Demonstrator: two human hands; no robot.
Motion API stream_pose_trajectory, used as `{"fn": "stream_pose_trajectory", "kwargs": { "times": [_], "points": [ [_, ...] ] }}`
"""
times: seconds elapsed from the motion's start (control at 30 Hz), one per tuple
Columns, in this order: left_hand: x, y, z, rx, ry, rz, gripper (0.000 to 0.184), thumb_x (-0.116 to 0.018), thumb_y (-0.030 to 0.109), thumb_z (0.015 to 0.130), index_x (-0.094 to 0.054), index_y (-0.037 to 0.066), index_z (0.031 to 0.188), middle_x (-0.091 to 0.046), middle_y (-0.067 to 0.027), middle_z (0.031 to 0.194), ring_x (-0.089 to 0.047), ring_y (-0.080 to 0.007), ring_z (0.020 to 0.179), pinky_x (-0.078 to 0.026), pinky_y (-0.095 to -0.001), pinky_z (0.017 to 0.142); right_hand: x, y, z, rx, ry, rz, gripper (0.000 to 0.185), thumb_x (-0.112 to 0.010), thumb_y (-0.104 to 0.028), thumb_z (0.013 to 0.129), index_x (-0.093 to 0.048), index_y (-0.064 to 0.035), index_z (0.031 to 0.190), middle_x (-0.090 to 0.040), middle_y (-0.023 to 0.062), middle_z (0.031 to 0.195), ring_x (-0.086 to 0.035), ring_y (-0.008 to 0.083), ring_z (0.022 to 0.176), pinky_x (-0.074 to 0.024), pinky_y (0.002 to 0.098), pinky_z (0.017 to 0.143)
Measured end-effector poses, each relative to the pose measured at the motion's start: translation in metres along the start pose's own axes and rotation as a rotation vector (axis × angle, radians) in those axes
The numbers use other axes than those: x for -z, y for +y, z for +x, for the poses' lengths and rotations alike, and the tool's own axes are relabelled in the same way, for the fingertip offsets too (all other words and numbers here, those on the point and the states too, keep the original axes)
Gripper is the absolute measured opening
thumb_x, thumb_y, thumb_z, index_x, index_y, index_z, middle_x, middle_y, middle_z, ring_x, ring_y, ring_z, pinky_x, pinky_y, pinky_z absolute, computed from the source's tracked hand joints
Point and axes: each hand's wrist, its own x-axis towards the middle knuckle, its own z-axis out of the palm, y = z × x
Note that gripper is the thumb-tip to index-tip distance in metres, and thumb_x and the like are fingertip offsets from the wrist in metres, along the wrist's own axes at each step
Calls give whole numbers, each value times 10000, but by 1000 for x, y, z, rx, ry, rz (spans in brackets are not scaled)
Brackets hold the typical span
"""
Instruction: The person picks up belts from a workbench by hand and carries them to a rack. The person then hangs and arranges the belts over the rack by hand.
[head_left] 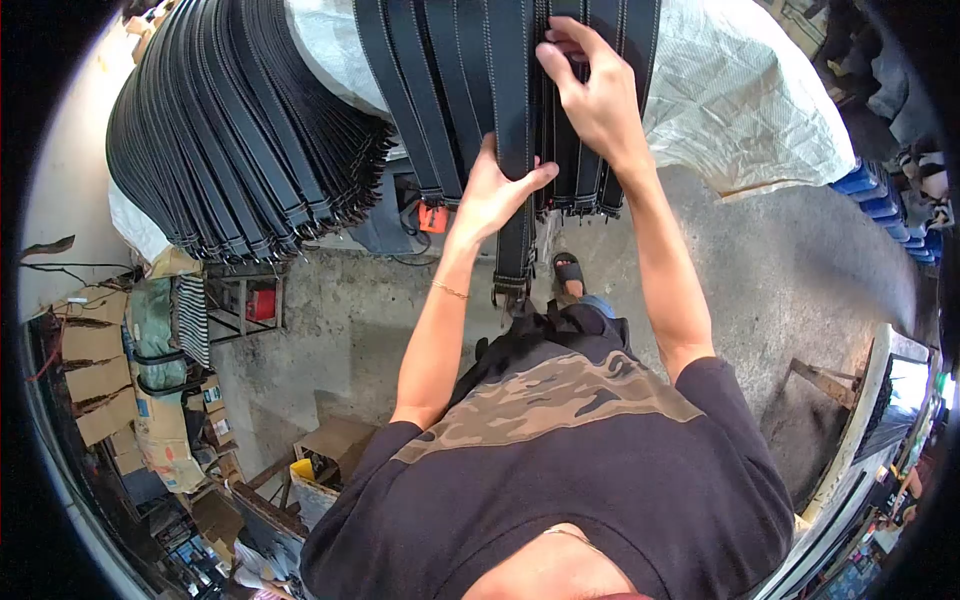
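Black stitched straps (430,100) hang side by side over the table edge in front of me. My left hand (497,193) is wrapped round one strap (513,110), thumb across its front, and that strap hangs lower than its neighbours. Up and to the right, my right hand (596,95) is over the straps, its thumb and index finger curled toward each other. Whether anything is between those fingertips is too small to tell. A larger fanned bundle of similar black straps (230,130) lies to the left.
White woven sheeting (740,100) covers the surface at the right. Below the straps is a concrete floor (330,310), with an orange object (433,218) near the strap ends. Cardboard (97,370) stands at the left, and a wooden box (335,445) at the lower left. Blue stacked items (880,205) are at the right.
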Motion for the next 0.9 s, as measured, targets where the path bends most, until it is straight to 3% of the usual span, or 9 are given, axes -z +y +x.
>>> {"fn": "stream_pose_trajectory", "kwargs": {
  "times": [0.07, 0.2, 0.33, 0.43, 0.47, 0.57, 0.7, 0.77, 0.9],
  "points": [
    [-2, 1, 0, -102, 69, 66, 641, -816, 248, 763, -490, -59, 1222, -655, -124, 1042, -638, -184, 908, -522, -319, 827, -3, -6, -11, -76, -28, 29, 511, -705, -327, 871, -586, 23, 1223, -646, 212, 1130, -635, 307, 1032, -480, 374, 939],
    [-1, 18, -15, -239, 151, 169, 678, -793, 227, 785, -475, -75, 1302, -644, -221, 1132, -656, -285, 1028, -515, -373, 889, -23, -3, -48, -273, -36, 247, 571, -746, -276, 847, -543, 30, 1284, -638, 181, 1158, -636, 239, 1022, -508, 349, 901],
    [-1, -4, -31, -276, 103, 270, 929, -781, 157, 743, -248, -57, 1474, -475, -315, 1370, -498, -380, 1286, -425, -388, 1048, -37, -11, -67, -330, -87, 316, 818, -782, -211, 803, -334, 9, 1451, -589, 204, 1257, -608, 269, 1104, -484, 367, 970],
    [-9, -23, -34, -260, 32, 53, 950, -754, 117, 742, -195, -60, 1490, -390, -297, 1453, -393, -372, 1372, -341, -387, 1114, -48, -18, -78, -378, -119, 315, 1010, -806, -184, 757, -159, 2, 1510, -431, 258, 1419, -484, 314, 1274, -375, 365, 1082],
    [-10, -28, -36, -212, 4, 8, 956, -752, 84, 750, -181, -47, 1505, -400, -209, 1459, -382, -275, 1367, -291, -353, 1135, -50, -21, -78, -353, -102, 290, 1025, -796, -156, 753, -130, 14, 1513, -385, 276, 1444, -435, 328, 1313, -328, 363, 1111],
    [-10, -33, -46, -246, -18, -34, 950, -732, 52, 760, -165, -49, 1516, -366, -206, 1491, -344, -264, 1395, -271, -349, 1145, -44, -29, -77, -278, -80, 83, 970, -777, -120, 746, -173, 25, 1490, -410, 267, 1407, -399, 337, 1333, -286, 377, 1133],
    [6, -37, -50, -242, -42, -412, 798, -661, 120, 841, -241, -51, 1498, -340, -240, 1520, -325, -300, 1424, -248, -383, 1165, -46, -23, -78, -444, -108, 349, 959, -779, -131, 802, -130, -39, 1501, -550, 173, 1222, -563, 256, 1110, -458, 330, 962],
    [9, -45, -45, -251, 426, -24, 407, -621, 90, 869, -564, -63, 1242, -640, -204, 1161, -649, -289, 1030, -509, -359, 883, -55, -11, -87, -384, -8, 354, 800, -787, -152, 815, -299, -27, 1436, -609, 106, 1092, -601, 191, 990, -485, 301, 895],
    [14, -52, -26, -260, 591, 228, 318, -665, 75, 851, -616, -46, 1141, -669, -145, 890, -652, -256, 704, -517, -352, 648, -51, 0, -98, -539, -102, 361, 403, -809, -171, 801, -585, -32, 1106, -657, 39, 976, -615, 132, 896, -494, 282, 831]
  ]
}}
